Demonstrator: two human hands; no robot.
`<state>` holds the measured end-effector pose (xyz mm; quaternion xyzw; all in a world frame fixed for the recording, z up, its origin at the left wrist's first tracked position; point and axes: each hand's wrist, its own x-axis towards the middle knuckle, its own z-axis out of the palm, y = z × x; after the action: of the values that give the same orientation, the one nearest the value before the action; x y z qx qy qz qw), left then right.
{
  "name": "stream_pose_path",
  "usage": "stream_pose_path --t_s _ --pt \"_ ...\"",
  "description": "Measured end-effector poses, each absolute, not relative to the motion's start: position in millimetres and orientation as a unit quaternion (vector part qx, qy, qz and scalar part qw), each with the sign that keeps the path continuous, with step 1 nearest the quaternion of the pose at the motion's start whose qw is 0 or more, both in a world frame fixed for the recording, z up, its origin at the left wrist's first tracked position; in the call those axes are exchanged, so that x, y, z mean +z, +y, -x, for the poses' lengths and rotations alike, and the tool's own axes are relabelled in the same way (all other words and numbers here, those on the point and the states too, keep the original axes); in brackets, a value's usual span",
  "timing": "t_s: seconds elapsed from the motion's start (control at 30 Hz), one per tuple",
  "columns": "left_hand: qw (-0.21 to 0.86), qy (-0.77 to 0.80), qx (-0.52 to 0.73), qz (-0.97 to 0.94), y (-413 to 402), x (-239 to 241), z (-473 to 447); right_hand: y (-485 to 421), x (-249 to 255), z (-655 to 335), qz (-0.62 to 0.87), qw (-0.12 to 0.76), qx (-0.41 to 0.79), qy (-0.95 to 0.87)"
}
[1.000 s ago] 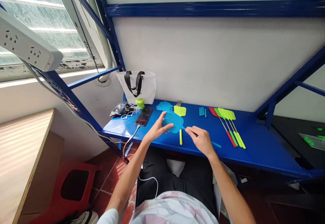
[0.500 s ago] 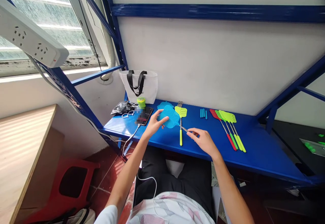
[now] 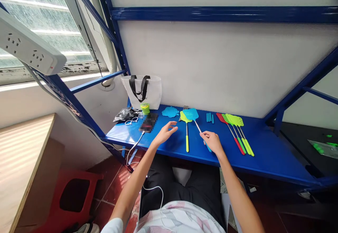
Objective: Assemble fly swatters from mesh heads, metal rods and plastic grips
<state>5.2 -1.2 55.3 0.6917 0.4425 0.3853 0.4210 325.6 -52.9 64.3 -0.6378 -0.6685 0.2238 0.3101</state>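
Observation:
My right hand (image 3: 212,142) grips a blue fly swatter (image 3: 191,114) by its metal rod and blue handle, with its head pointing away from me. That head partly covers a yellow-green fly swatter (image 3: 187,143) lying on the blue table (image 3: 274,152). My left hand (image 3: 166,134) hovers over the table's front part, fingers apart, holding nothing. Loose blue swatter heads (image 3: 170,111) lie beyond it. Metal prongs (image 3: 186,108) show behind the yellow-green swatter. Several short blue handles (image 3: 209,117) sit to the right of the held swatter.
Red (image 3: 239,146), green and yellow-green swatters lie fanned at the right. At the left are a phone (image 3: 149,123) on a white cable, scissors (image 3: 131,121), a black plastic bag (image 3: 126,114), a green tub (image 3: 145,108) and a white tote bag (image 3: 155,92). Blue frame posts flank the table.
My left hand has let go of the blue swatter's head and moved down. My right hand has shifted right along with the swatter, whose head now points away from me.

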Motion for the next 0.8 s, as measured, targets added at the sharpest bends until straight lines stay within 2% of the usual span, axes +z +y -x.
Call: stream_pose_path --t_s 0.17,0.27,0.47,0.8 --pt "0.184 0.512 0.316 -0.777 3 21 -20 -47 50 -307 0.729 0.217 0.143 -0.634" --pt "0.095 0.508 0.279 -0.81 0 8 -28 -48 51 -294 0.761 0.16 0.101 -0.621" --pt "0.057 0.487 0.261 -0.832 -3 2 -30 -47 57 -284 0.77 0.12 0.068 -0.622" --pt "0.034 0.48 0.265 -0.836 -1 -1 -30 -45 54 -290 0.744 0.136 0.082 -0.65"
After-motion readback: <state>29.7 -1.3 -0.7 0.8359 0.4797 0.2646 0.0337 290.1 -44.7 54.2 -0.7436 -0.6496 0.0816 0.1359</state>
